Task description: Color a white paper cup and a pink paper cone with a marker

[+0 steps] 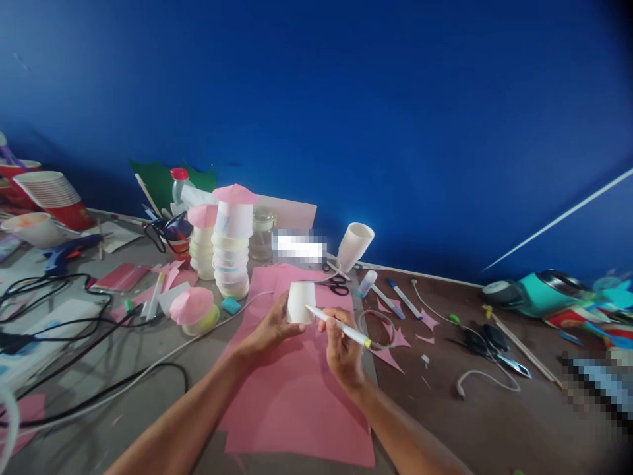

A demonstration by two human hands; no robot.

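— Above the pink paper sheet point(301, 415), what to see in the left hand point(274, 326)?

— Between its thumb and fingers, clamped, a white paper cup point(299, 298), just beyond the palm.

— And in the right hand point(343, 353)?

— Closed as for writing on a white marker point(343, 325) with a yellow end. With the tip toward the left, at the cup's wall; touching or only near, impossible to tell.

— So, cup to the left of the right hand?

— Yes, and slightly farther away.

— And around?

— Behind the cup, to the right, black-handled scissors point(338, 285); to the left, a tall stack of white cups point(231, 256) under a pink paper cone point(235, 193).
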